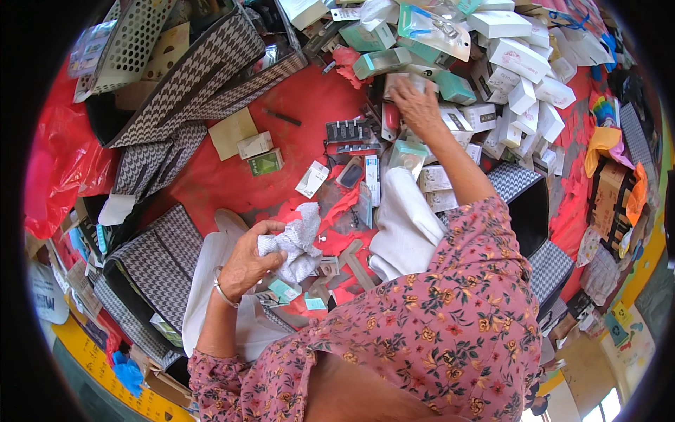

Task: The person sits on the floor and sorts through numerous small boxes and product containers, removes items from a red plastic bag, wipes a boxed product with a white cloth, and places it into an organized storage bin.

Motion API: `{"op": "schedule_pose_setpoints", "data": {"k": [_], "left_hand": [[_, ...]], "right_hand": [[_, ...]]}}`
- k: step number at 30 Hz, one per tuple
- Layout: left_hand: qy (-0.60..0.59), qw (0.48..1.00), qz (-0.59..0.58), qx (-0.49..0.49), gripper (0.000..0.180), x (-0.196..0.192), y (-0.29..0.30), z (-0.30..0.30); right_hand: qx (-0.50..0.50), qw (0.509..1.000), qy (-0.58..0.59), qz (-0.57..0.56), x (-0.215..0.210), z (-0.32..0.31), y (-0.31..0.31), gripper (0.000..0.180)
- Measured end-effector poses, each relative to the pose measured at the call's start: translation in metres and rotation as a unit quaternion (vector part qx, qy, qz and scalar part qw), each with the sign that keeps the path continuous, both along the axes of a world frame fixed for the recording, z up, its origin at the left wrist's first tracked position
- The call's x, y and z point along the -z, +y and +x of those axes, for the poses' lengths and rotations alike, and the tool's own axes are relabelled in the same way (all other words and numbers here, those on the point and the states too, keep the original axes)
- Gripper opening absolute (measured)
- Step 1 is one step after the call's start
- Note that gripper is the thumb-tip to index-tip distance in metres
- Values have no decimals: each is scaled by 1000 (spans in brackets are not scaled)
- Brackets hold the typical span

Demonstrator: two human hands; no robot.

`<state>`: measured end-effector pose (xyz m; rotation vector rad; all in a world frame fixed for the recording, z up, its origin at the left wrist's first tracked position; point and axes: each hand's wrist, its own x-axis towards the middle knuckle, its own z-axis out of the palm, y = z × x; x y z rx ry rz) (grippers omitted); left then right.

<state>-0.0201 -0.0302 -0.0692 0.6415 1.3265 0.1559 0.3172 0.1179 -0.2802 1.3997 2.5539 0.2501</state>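
Observation:
My left hand (242, 261), with a bangle at the wrist, is closed around a crumpled grey-white cloth (299, 243) over my lap. On the far side, my right hand (419, 107) reaches into the heap, its bent fingers over a pale box (430, 86); part of this box is hidden under the hand. Beside that hand lie a teal-and-clear box (455, 88) and a red-and-white object (390, 121). Between my hands, on the red sheet, are a white box (312, 178), a small dark oval device (349, 173) and a black slotted tray (349, 130).
Many white cartons (520, 60) are piled at the far right, with a blister pack (434, 32) on top. Houndstooth bins (190, 77) stand far left, and another (165, 264) near left. A small green box (265, 162) lies on the red sheet (295, 91).

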Motion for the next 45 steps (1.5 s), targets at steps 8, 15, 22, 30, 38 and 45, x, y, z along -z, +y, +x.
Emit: {"op": "schedule_pose_setpoints", "data": {"k": [8,15,22,30,38,45], "left_hand": [[-7,999,25,22,42,1,-2,-2],[-18,1000,2,9,42,2,-2,-2],[-20,1000,11,6,42,5,-4,0],[18,997,68,44,42,2,-7,-7],[-6,997,65,35,40,-3,-9,-12],[38,992,122,-7,42,-27,3,-15]], "right_hand": [[300,952,-25,58,-21,106,33,20],[113,949,273,108,-42,16,32,4],[42,985,160,-56,10,-72,20,41],[52,990,60,-114,6,-23,-1,45],[94,946,-56,-306,-29,-18,13,56],[82,995,40,-38,-8,-8,-65,28]]}}
